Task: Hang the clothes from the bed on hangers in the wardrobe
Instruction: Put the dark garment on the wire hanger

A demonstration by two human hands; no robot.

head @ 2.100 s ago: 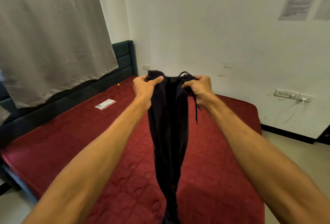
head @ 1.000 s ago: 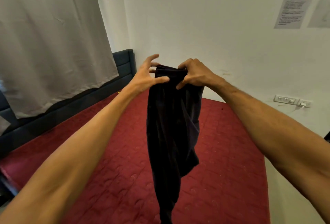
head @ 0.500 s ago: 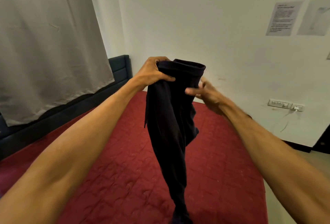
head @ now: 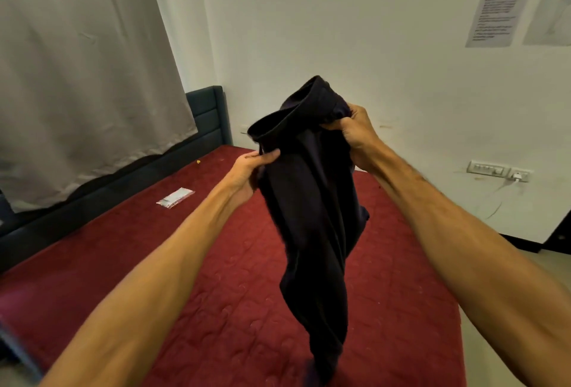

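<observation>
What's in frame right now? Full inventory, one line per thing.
garment: 1, dark navy or black, held up over the bed
mattress: 1, red, quilted, lower half of the view
headboard: 1, dark blue-grey, far end of the mattress
curtain: 1, grey-beige, left
packet: 1, white, lying on the mattress left of the garment
yellow bit: 1, yellow, on the mattress near the headboard
paper sheets: 2, white, wall at upper right
switch panel: 1, white, wall at right
left hand: 1, grips the garment's left side
right hand: 1, grips its upper right
</observation>
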